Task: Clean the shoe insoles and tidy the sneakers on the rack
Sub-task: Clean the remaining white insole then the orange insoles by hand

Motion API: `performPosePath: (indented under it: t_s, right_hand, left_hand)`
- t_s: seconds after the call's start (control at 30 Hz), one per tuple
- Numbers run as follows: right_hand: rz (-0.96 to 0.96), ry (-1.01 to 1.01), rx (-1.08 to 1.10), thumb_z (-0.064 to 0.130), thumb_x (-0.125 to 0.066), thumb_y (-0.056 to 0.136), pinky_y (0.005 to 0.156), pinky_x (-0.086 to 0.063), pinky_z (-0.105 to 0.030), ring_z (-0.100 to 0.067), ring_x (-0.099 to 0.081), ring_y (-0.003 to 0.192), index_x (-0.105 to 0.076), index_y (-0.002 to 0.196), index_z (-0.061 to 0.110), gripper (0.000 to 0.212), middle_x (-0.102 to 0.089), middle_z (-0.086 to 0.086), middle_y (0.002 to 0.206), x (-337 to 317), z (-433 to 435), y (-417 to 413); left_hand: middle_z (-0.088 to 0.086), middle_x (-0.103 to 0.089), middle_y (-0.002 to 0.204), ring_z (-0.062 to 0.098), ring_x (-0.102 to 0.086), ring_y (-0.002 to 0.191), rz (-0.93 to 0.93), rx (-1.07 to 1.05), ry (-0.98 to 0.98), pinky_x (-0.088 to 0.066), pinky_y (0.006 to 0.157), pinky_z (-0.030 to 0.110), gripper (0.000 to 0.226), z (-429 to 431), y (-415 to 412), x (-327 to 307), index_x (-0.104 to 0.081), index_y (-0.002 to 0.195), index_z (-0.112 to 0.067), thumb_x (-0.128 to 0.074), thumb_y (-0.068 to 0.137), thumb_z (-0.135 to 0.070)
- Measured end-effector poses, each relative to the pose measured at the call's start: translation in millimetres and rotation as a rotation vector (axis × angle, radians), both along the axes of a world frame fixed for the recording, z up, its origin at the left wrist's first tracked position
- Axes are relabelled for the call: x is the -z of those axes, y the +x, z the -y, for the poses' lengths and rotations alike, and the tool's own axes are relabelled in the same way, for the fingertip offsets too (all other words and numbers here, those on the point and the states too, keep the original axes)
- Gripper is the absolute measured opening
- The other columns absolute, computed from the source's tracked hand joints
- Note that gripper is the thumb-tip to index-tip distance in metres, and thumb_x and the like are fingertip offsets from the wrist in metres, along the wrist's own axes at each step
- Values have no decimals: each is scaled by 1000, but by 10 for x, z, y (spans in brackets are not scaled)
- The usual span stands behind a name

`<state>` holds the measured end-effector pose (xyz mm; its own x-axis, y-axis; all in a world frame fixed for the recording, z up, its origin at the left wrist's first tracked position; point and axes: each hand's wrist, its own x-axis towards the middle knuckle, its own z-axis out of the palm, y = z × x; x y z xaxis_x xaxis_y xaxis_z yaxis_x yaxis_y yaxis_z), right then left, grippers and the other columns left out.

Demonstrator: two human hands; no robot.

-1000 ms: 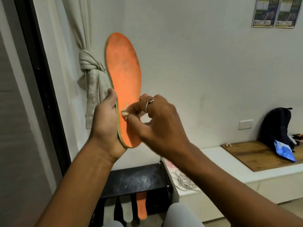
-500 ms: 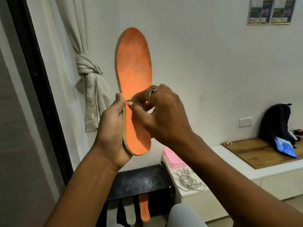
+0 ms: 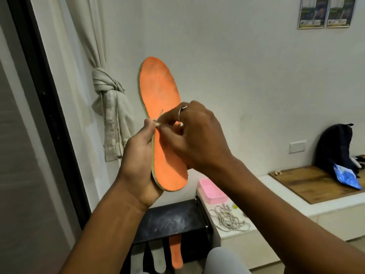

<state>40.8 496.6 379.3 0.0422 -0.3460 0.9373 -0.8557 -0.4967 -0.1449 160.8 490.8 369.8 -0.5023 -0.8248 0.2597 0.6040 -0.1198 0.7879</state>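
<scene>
Orange foam insole point(image 3: 160, 89), one item: held upright in the air above the black rack point(image 3: 171, 220), toe end up and leaning slightly left. Compared with half a second ago it sits lower in the view. Over the last second the right hand's pinch has climbed from the lower part to about mid-length. The face is matt and scuffed pale in patches. A thin greenish-tan layer shows along the left edge. The outline is a long rounded oval.

Left hand point(image 3: 138, 161): grips the heel half, palm behind it and thumb on the left edge.

Right hand point(image 3: 199, 139), with a ring point(image 3: 182, 110): fingers point(image 3: 169, 117) clenched in a pinch on a small pale scrap point(image 3: 157, 123) at the insole's left edge. A fine thread stands up from the scrap.

Inside the rack, under its dusty top: second orange insole point(image 3: 175, 254) and grey insoles point(image 3: 158, 258), standing on end.

Just right of the rack: white table point(image 3: 276, 186) carrying a pink plastic box point(image 3: 212, 191) and a loose tangle of pale laces point(image 3: 229, 218).

Well right of the rack: wooden board point(image 3: 316, 184), dark backpack point(image 3: 335, 145) and a glossy blue packet point(image 3: 347, 178).

Up and left of the rack: cream curtain point(image 3: 106, 84), knotted.
</scene>
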Motion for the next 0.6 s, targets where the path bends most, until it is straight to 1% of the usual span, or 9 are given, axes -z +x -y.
performPosePath:
  t_s: [0.07,0.13,0.2,0.3,0.37,0.43,0.5,0.53,0.6]
  right_hand:
    - [-33,82,-102,25,-72,87,67,-53,-40,-14,-61,79,-80,94,22,11,-71,6,85,103,-123,41]
    - [-64,114,-155,26,-74,86,67,-55,-40,-14,-62,78,-80,94,23,10,-70,7,83,120,-218,30]
    - [-70,79,-90,27,-75,85,66,-54,-39,-14,-61,76,-80,91,24,8,-68,8,80,34,-195,-33]
    - [-9,18,74,33,-73,87,70,-50,-36,-11,-58,80,-79,89,26,10,-72,10,84,-180,-34,-177]
    - [18,51,79,34,-71,88,72,-51,-37,-11,-59,83,-79,91,25,12,-73,9,88,-198,23,-209]
    - [12,114,-10,30,-72,87,70,-54,-37,-12,-63,81,-80,91,23,11,-73,7,85,-94,-59,-141]
    - [-30,165,-83,26,-73,88,66,-54,-35,-11,-63,77,-80,94,21,11,-71,7,83,44,-170,-62]
    - [-39,179,-101,26,-73,88,65,-55,-35,-10,-63,76,-80,95,20,11,-70,7,83,84,-208,-50]
    - [21,243,-141,26,-73,89,61,-57,-36,-9,-64,73,-80,97,19,13,-69,10,81,69,-222,-80]
  left_hand:
    - [14,-76,103,23,-76,90,14,12,20,-63,74,37,71,20,40,-25,-77,108,-5,-23,107,-51]
    - [15,-77,101,23,-77,89,39,23,21,-63,75,36,79,20,58,-31,-81,94,-4,-21,107,-54]
    - [14,-76,109,24,-75,97,24,30,-3,-63,76,40,72,-25,16,-22,-77,109,-6,-21,108,-51]
    - [7,-69,129,29,-68,117,51,57,-77,-58,84,60,57,-45,-73,45,-60,135,-22,-19,108,-50]
    - [6,-68,131,30,-66,120,52,76,-81,-55,87,64,54,-21,-84,64,-58,138,-25,-20,108,-50]
    - [8,-73,119,25,-71,109,26,64,-68,-60,84,52,54,-11,-65,41,-67,127,-18,-23,109,-45]
    - [10,-77,97,19,-76,86,-18,0,-86,-63,73,34,59,15,-54,35,-80,101,-11,-27,110,-35]
    - [10,-77,90,18,-75,80,-29,-30,-102,-62,70,30,64,13,-58,28,-82,89,-9,-27,110,-34]
    - [13,-76,94,21,-75,83,-45,-2,-73,-63,74,32,71,34,-59,22,-82,93,-7,-25,108,-46]
